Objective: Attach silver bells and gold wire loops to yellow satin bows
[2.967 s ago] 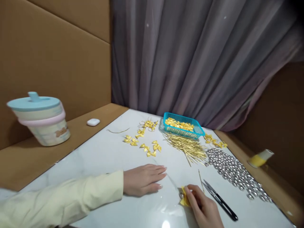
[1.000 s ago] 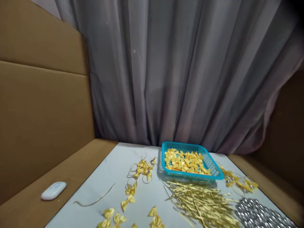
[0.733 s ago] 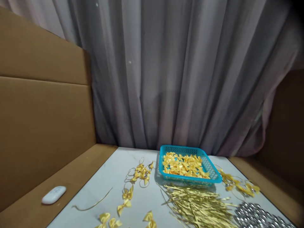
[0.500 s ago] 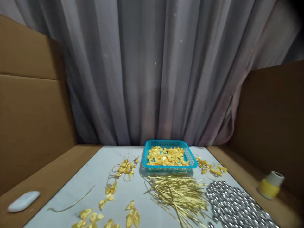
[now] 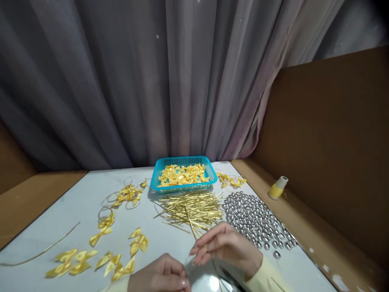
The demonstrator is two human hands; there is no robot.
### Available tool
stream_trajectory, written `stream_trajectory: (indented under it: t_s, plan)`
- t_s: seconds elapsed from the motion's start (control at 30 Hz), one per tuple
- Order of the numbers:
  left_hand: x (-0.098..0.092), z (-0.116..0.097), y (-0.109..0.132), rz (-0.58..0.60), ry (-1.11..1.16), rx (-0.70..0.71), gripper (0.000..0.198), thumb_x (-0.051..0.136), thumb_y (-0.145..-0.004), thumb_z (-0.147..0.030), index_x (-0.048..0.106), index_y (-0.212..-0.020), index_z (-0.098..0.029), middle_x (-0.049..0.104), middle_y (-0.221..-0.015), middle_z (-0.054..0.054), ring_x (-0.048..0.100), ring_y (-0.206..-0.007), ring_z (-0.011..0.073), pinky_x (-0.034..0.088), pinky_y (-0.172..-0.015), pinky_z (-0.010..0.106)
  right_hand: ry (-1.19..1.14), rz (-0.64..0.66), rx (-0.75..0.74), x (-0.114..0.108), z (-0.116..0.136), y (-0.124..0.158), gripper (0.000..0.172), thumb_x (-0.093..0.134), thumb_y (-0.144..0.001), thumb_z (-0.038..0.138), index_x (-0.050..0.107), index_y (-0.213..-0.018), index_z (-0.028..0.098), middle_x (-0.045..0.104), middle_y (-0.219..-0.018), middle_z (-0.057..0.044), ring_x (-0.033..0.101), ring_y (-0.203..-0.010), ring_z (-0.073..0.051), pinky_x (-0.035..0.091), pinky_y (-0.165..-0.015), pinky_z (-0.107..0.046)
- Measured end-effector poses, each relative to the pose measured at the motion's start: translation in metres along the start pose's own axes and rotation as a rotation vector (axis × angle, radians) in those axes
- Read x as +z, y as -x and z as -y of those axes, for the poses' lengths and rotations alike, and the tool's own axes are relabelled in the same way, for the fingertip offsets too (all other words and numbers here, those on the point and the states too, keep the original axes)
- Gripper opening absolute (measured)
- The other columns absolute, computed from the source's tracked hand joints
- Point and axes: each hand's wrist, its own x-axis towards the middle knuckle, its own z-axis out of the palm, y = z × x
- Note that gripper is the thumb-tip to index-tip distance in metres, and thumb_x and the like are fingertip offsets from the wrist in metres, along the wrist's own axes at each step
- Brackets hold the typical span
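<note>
My left hand (image 5: pixel 159 276) is at the bottom edge of the view, its fingers curled and pinched together. My right hand (image 5: pixel 226 247) is just right of it, fingers bent and fingertips drawn toward the left hand. A thin gold strip (image 5: pixel 191 221) runs up from between the two hands toward the pile of gold strips (image 5: pixel 193 207). What the fingertips pinch is too small to name. Loose yellow ribbon bows (image 5: pixel 138 242) lie on the white table (image 5: pixel 85 198) left of the hands.
A blue basket (image 5: pixel 156 175) filled with yellow bows stands at the back. Silver beads (image 5: pixel 258 221) spread at the right. A yellow thread spool (image 5: pixel 277 188) sits on the brown ledge. Bows with wire loops (image 5: pixel 126 194) lie left of the basket. Curtain and cardboard walls close in the table.
The view has swung right and down. Both hands, out of sight in the three frames before now, are back in view close together at the bottom. The cup and white case have left the view.
</note>
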Motion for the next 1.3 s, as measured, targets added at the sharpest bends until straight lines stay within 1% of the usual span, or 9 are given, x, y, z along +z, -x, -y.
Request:
stream_trajectory:
  t_s: [0.13,0.3,0.5,0.63,0.73,0.87,1.03,1.17,1.3]
  plan:
    - [-0.001,-0.005,0.001,0.103,0.025,0.044,0.03,0.061,-0.076,-0.037,0.071,-0.073,-0.01,0.067,-0.054,0.009,0.056,-0.045,0.0144,0.036,-0.052,0.023,0.009,-0.06,0.003,-0.009,0.0,0.002,0.017,0.065,-0.067,0.008,0.072,-0.082,0.009,0.072,-0.087,-0.012,0.069,-0.077,-0.019,0.052,-0.073,-0.029]
    - [-0.004,-0.007,-0.001,0.127,0.084,0.014,0.026,0.061,-0.077,-0.034,0.071,-0.075,-0.01,0.069,-0.058,0.01,0.059,-0.048,0.0151,0.041,-0.055,0.023,0.029,-0.105,0.068,-0.016,0.0,0.005,0.021,0.068,-0.067,0.009,0.071,-0.088,0.011,0.07,-0.096,-0.012,0.068,-0.086,-0.019,0.053,-0.074,-0.026]
    - [-0.003,-0.007,-0.002,0.154,0.098,0.007,0.024,0.058,-0.08,-0.029,0.071,-0.076,-0.009,0.069,-0.059,0.01,0.06,-0.05,0.0139,0.044,-0.061,0.024,0.082,-0.131,0.113,-0.02,0.004,0.009,0.022,0.064,-0.071,0.013,0.07,-0.092,0.013,0.069,-0.099,-0.012,0.068,-0.084,-0.017,0.054,-0.072,-0.026]
    - [-0.003,-0.007,-0.005,0.148,0.142,0.011,0.023,0.059,-0.079,-0.026,0.068,-0.092,-0.009,0.07,-0.066,0.01,0.063,-0.058,0.0161,0.044,-0.063,0.025,0.107,-0.107,0.125,-0.021,0.01,0.013,0.023,0.061,-0.069,0.014,0.071,-0.09,0.011,0.07,-0.095,-0.013,0.068,-0.083,-0.02,0.054,-0.074,-0.032]
    - [-0.005,-0.005,-0.008,0.124,0.249,0.044,0.034,0.063,-0.074,-0.021,0.061,-0.107,-0.012,0.071,-0.081,0.012,0.065,-0.07,0.0194,0.045,-0.067,0.029,0.118,-0.107,0.104,-0.023,0.014,0.017,0.023,0.061,-0.07,0.013,0.071,-0.09,0.012,0.071,-0.095,-0.012,0.069,-0.082,-0.021,0.055,-0.072,-0.03]
    - [-0.008,-0.004,-0.009,0.087,0.275,0.059,0.033,0.06,-0.076,-0.016,0.06,-0.109,-0.011,0.07,-0.085,0.012,0.064,-0.073,0.0181,0.045,-0.07,0.029,0.148,-0.118,0.123,-0.027,0.02,0.023,0.021,0.061,-0.075,0.012,0.07,-0.093,0.016,0.07,-0.099,-0.009,0.069,-0.081,-0.018,0.055,-0.067,-0.026]
    - [-0.013,-0.01,-0.006,0.027,0.077,0.11,0.023,0.059,-0.079,-0.022,0.064,-0.099,-0.01,0.069,-0.085,0.012,0.063,-0.07,0.0181,0.047,-0.068,0.031,0.47,-0.122,0.127,-0.031,0.024,0.017,0.02,0.06,-0.078,0.02,0.069,-0.095,0.015,0.071,-0.094,-0.009,0.069,-0.076,-0.018,0.054,-0.072,-0.034]
    - [-0.016,-0.01,-0.006,-0.16,-0.182,0.243,0.019,0.057,-0.081,-0.024,0.064,-0.091,-0.01,0.068,-0.084,0.011,0.06,-0.068,0.0154,0.046,-0.064,0.026,0.971,-0.171,0.172,-0.033,0.028,0.004,0.023,0.054,-0.082,0.024,0.067,-0.099,0.016,0.071,-0.092,-0.008,0.066,-0.083,-0.016,0.05,-0.078,-0.034]
    - [-0.015,-0.006,-0.008,-0.304,-0.339,0.314,0.017,0.055,-0.082,-0.025,0.064,-0.085,-0.012,0.068,-0.081,0.008,0.059,-0.068,0.0148,0.046,-0.064,0.025,1.196,-0.266,0.144,-0.027,0.031,0.011,0.019,0.053,-0.08,0.018,0.067,-0.093,0.016,0.067,-0.102,-0.008,0.06,-0.095,-0.019,0.045,-0.084,-0.036]
